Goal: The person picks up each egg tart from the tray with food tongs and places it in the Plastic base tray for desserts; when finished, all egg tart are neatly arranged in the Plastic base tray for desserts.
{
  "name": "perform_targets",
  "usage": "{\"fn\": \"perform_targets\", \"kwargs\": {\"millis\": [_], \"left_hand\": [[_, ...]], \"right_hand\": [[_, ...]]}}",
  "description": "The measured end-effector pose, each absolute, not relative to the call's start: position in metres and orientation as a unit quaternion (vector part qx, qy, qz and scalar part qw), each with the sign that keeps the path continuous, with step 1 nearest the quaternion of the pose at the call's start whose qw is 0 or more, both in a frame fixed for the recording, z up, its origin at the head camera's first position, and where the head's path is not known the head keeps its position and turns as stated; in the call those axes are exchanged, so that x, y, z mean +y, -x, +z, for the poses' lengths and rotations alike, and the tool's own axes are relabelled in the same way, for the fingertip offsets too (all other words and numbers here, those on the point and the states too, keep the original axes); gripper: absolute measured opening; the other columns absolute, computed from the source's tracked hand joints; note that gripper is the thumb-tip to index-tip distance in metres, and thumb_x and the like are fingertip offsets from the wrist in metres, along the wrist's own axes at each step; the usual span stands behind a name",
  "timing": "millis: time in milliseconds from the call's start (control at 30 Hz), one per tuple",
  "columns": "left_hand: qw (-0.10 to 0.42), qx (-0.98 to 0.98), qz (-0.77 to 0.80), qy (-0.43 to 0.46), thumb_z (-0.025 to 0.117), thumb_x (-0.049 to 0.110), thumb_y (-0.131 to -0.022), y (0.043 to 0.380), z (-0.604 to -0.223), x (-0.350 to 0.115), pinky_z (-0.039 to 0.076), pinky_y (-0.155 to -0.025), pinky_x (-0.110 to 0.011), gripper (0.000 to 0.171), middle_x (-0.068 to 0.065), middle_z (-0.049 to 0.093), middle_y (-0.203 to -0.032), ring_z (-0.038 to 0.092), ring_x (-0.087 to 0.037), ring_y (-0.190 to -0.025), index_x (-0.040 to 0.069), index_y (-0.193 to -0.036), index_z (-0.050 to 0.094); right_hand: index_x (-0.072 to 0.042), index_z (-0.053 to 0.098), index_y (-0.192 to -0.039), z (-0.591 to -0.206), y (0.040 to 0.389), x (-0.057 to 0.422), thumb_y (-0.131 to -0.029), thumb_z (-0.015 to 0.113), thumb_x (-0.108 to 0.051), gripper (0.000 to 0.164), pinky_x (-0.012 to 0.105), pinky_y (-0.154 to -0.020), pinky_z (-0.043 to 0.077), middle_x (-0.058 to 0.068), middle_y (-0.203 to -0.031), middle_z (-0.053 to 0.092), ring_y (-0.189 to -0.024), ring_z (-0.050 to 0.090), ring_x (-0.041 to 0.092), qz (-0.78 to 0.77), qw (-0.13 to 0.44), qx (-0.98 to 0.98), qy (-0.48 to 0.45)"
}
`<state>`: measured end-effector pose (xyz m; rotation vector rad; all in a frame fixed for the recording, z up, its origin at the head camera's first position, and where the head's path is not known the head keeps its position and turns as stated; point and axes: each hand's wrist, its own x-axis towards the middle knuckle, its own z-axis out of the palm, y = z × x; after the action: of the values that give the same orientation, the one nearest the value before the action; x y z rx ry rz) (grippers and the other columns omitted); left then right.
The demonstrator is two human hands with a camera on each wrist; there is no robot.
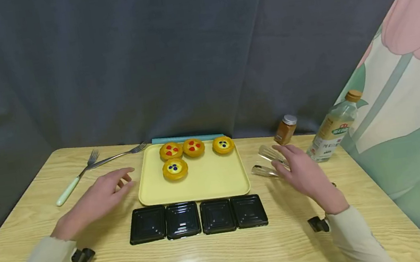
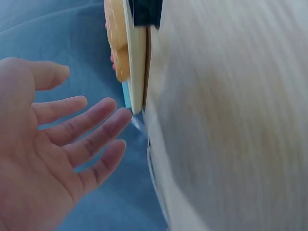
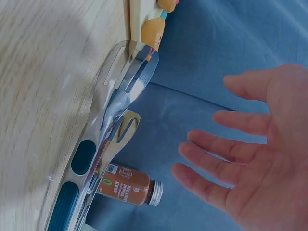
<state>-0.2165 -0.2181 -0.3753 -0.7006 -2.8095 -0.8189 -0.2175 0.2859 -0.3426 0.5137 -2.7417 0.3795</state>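
Note:
My left hand [image 1: 107, 191] hovers left of the yellow tray [image 1: 218, 188], fingers relaxed and holding nothing. Over the metal tongs [image 3: 120, 91] on the right hangs my right hand [image 1: 300, 170], its fingers spread and apart from them in the right wrist view. Toward the back of the tray sit two tarts with red pieces, one at the left [image 1: 170, 151] and one beside it [image 1: 194, 147]. Two tarts with dark berries are there too, one at the right [image 1: 223, 145] and one nearer the front [image 1: 175, 169].
Several black square trays [image 1: 147, 225] line up before the yellow tray. A green-handled fork [image 1: 68, 190] and a metal fork [image 1: 117, 156] lie at left. A spice jar [image 1: 285, 129] and a clear bottle [image 1: 332, 129] stand at right. A dark curtain [image 1: 124, 62] hangs behind the table.

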Motion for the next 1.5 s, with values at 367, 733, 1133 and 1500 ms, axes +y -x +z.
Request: {"fn": "perform_targets", "kwargs": {"millis": [367, 733, 1133, 1500], "left_hand": [[0.004, -0.913, -0.332, 0.235, 0.058, 0.020, -0.105, 0.224, -0.399, -0.211, 0.053, -0.085, -0.045, 0.046, -0.008, 0.067, -0.109, 0.064, -0.022, -0.097, -0.007, -0.141, 0.050], [-0.017, -0.902, -0.375, 0.213, 0.060, 0.018, -0.103, 0.224, -0.413, -0.208, 0.050, -0.086, -0.043, 0.047, -0.005, 0.064, -0.106, 0.060, -0.020, -0.098, -0.006, -0.143, 0.049], [-0.013, -0.883, -0.441, 0.161, 0.064, 0.015, -0.101, 0.228, -0.427, -0.206, 0.048, -0.084, -0.032, 0.050, -0.009, 0.059, -0.110, 0.055, -0.021, -0.098, -0.005, -0.144, 0.048], [-0.004, -0.873, -0.465, 0.150, 0.065, 0.013, -0.101, 0.226, -0.430, -0.205, 0.047, -0.086, -0.031, 0.053, -0.011, 0.056, -0.113, 0.053, -0.022, -0.100, -0.006, -0.146, 0.047]], "right_hand": [[0.004, 0.055, -0.138, -0.344, 0.211, 0.293, -0.099, 0.066, -0.019, 0.047, 0.059, -0.089, 0.047, 0.026, -0.123, 0.058, -0.107, 0.060, 0.042, 0.160, 0.162, -0.958, -0.175], [0.008, 0.054, -0.137, -0.343, 0.210, 0.334, -0.097, 0.071, -0.021, 0.052, 0.062, -0.086, 0.045, 0.028, -0.119, 0.056, -0.107, 0.056, 0.045, 0.154, 0.158, -0.961, -0.169], [0.002, 0.049, -0.145, -0.347, 0.218, 0.393, -0.094, 0.075, -0.027, 0.064, 0.059, -0.084, 0.046, 0.028, -0.139, 0.050, -0.119, 0.051, 0.047, 0.251, 0.055, -0.952, -0.166], [-0.001, 0.034, -0.156, -0.367, 0.222, 0.422, -0.096, 0.072, -0.013, 0.073, 0.026, -0.078, 0.051, 0.028, -0.143, 0.046, -0.113, 0.053, 0.018, 0.331, -0.014, -0.928, -0.169]]}}
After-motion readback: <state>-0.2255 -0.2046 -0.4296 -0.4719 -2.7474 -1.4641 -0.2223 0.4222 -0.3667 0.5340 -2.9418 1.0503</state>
